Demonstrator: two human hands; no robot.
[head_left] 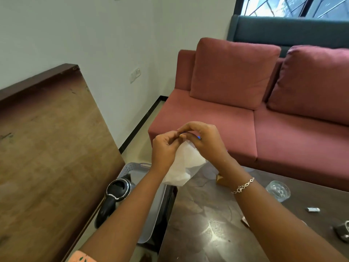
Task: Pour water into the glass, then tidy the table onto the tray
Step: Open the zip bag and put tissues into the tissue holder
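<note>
Pinching the clear plastic bag (pixel 181 167) at its top with left hand (pixel 164 148) and right hand (pixel 204 140), I judge tidying unfinished: kettle (pixel 117 191) by the grey tray (pixel 132 165); glass (pixel 278 190) and small items on the table (pixel 207 224).

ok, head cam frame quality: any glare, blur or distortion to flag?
Head view: wide-angle bowing, wooden panel and sofa edges lean outward; bright glare patch on the dark table; window washed out; left hand and right hand, pinching the plastic bag, slightly soft, likewise the glass; lighting otherwise even, shadows faint.
</note>
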